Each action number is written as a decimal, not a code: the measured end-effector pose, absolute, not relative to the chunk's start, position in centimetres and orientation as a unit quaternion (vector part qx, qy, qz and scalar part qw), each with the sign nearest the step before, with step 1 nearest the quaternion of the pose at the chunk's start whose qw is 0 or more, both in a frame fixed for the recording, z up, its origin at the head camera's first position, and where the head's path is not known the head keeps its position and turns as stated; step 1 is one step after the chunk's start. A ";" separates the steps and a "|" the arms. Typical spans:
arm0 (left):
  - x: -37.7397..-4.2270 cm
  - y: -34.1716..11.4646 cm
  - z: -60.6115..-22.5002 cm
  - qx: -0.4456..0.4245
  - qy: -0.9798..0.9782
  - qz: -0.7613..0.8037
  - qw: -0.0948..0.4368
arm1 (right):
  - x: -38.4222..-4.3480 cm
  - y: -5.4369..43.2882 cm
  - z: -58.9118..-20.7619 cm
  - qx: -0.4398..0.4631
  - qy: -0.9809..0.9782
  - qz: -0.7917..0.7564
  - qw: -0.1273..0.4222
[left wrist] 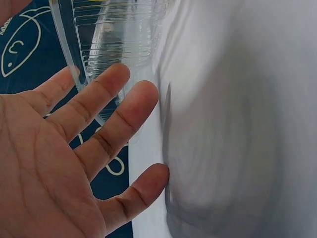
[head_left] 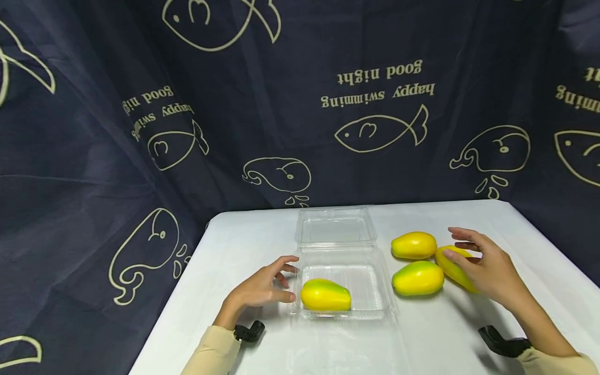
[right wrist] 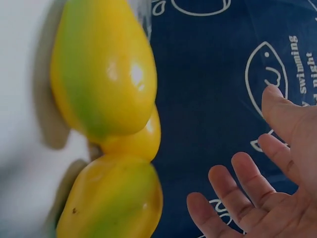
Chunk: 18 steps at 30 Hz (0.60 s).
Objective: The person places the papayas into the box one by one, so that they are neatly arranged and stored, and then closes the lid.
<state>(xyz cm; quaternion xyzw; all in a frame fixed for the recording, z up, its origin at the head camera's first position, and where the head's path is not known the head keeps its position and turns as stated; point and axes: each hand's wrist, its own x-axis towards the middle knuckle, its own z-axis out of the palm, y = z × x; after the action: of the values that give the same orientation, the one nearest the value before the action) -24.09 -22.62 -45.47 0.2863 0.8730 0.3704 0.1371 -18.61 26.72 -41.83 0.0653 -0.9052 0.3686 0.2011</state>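
Observation:
A clear plastic clamshell box (head_left: 367, 278) lies with its lid folded back, and one yellow-green papaya (head_left: 325, 295) rests at its front left. My left hand (head_left: 262, 284) is at the box's left side, fingers spread and loosely bent, holding nothing; whether the fingertips touch the wall I cannot tell. My right hand (head_left: 489, 268) hovers around the rightmost papaya (head_left: 452, 265), thumb and fingers apart. In the right wrist view the palm is bare and stands clear of the papayas (right wrist: 104, 69). Two more, a back papaya (head_left: 414, 245) and a front papaya (head_left: 418, 278), lie between that one and the box.
The box's transparent lid (head_left: 335, 227) lies flat behind its base. Everything sits on a white-covered table (head_left: 248, 234). A dark blue curtain (head_left: 290, 104) with fish and whale drawings hangs behind and at the sides. Each wrist bears a black band (head_left: 250, 332).

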 end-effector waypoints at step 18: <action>-24.0 -22.5 -45.4 0.290 0.868 0.378 0.142 | -18.3 29.6 -44.4 0.029 -0.917 0.334 0.215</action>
<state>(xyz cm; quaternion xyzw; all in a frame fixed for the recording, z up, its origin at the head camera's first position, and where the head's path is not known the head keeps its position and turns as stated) -23.97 -22.48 -45.44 0.2897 0.8677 0.3780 0.1423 -18.34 29.56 -44.43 0.0292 -0.9170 0.3344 0.2154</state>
